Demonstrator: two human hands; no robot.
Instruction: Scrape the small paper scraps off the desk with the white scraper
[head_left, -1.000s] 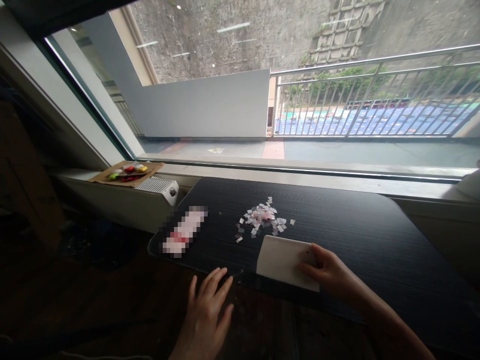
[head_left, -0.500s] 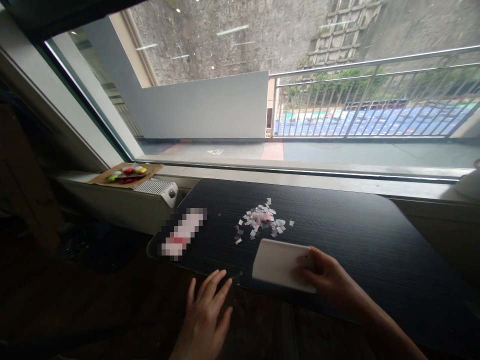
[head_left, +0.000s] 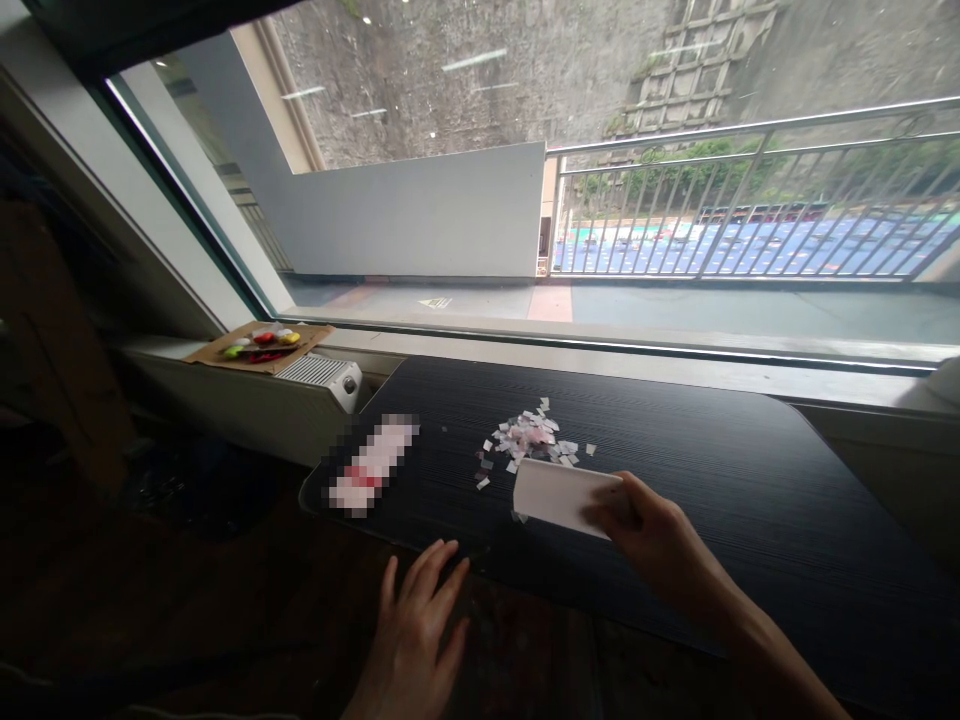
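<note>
My right hand (head_left: pixel 660 530) grips a white, flat rectangular object (head_left: pixel 559 490) by its right end, thumb on the near side; its exact kind is unclear. The object is held tilted, just in front of a loose heap of small pale paper-like scraps (head_left: pixel 529 432) on the dark wood-grain table (head_left: pixel 697 430). One scrap shows by its lower left corner. At the table's front edge, my left hand (head_left: pixel 416 625) holds nothing, its fingers spread. Toward the table's left end lies a long pink-and-red item (head_left: pixel 375 465), blurred by pixelation.
Left of the table stands a white radiator (head_left: pixel 322 380) below the window sill. A brown cardboard sheet (head_left: pixel 206 350) there carries small red, yellow and green things. Behind the table is a large window, with a metal railing (head_left: pixel 720 225) outside.
My right hand has raised the white object a little toward the scraps and tilted it, so its face looks narrower. My left hand stays nearly still. The view has shifted slightly.
</note>
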